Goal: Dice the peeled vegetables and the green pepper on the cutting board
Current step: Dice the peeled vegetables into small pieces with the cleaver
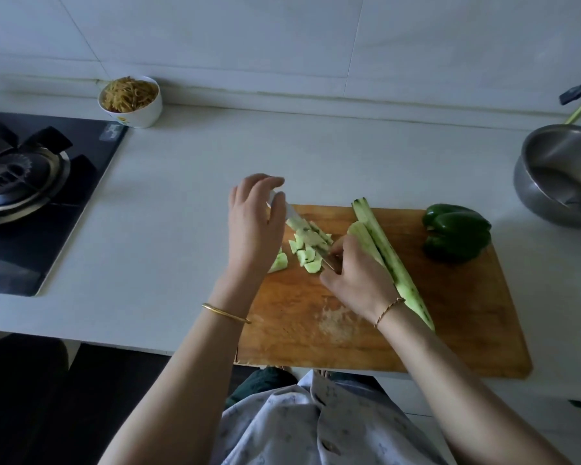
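Dicing is under way: the right hand (359, 283) grips the knife (289, 213), and the left hand (254, 229) appears to pinch its tip above the dice (311, 263) near the board's (450, 313) far-left corner. Next, I judge, the peeled strips (396, 263) mid-board and the pepper (457, 236) at the far-right corner need cutting.

Grips knife (327, 260) handle in right hand (358, 280) over board (467, 330) middle, fingers curled. Reaches left hand (254, 229) over board's far-left corner, fingers bent, tips at blade end; pinch or touch unclear. Extends both bare forearms across board's near edge.
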`<state>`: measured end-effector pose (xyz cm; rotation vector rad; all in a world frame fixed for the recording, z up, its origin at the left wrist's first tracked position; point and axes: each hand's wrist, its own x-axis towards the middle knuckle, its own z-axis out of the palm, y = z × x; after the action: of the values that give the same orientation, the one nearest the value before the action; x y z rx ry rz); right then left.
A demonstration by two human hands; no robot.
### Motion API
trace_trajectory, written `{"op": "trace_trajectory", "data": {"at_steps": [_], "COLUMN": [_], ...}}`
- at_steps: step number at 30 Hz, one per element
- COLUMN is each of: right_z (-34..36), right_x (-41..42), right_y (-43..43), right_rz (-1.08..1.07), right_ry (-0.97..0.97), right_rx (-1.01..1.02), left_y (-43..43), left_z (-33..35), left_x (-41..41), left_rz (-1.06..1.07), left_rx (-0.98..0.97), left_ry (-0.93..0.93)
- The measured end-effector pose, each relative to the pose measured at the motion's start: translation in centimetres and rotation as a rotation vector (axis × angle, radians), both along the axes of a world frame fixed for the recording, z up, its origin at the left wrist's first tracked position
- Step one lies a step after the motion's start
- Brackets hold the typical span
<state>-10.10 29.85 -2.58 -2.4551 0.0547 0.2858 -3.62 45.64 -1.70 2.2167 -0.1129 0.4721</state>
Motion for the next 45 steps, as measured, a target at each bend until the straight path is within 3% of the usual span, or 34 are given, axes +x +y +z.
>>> {"op": "trace_trajectory", "data": {"at_steps": [4,10,19,29,45], "right_z": [-0.2,-0.6,0.2,-0.5,-1.3], "right_x": [-0.3,-0.7,-0.8,-0.6,0.9], "right_y": [-0.3,-0.7,-1.9,-3.1,-4.1], "right_rz": [0.082,0.077,0.078,0.06,-0.111], "right_ry": [-0.056,-0.128,-0.212,-0.266,-0.328], "right_rx": [-0.104,-0.251,-0.378,-0.42,-0.467], "left_y": [-0.6,-1.6,-5.6,-7.7,-6.4], "left_z": [-1.6,-4.2,-4.5,-5.3,-7.7], "left_x": [-0.5,-0.9,0.4,1.1,-0.5], "left_rz": [-0.198,-0.239,-0.25,-0.196,-0.231], "left_rx": [0.173,0.303,0.2,0.296,0.245], "left_ry": [0.085,0.173,0.159,0.003,0.129]}}
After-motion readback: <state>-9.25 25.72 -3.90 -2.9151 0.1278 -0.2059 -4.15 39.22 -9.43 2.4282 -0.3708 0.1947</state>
